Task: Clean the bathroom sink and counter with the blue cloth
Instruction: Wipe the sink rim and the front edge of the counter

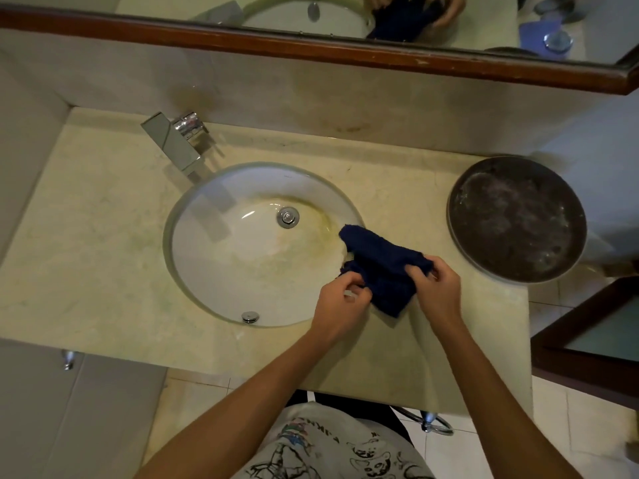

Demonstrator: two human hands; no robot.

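Note:
A dark blue cloth (382, 261) hangs bunched over the right rim of the round white sink (214, 267), which is set in a cream marble counter (96, 236). My left hand (340, 299) pinches the cloth's near left edge. My right hand (437, 288) grips its right edge, fingers curled round the fabric. Yellowish stains spread across the basin around the metal drain (287, 217). The cloth's far end droops into the basin.
A chrome faucet (176, 143) stands at the sink's back left. A dark round tray (517, 219) lies on the counter's right end. A wood-framed mirror (345, 46) hangs above the backsplash. A dark wooden door frame (587, 340) is at the right.

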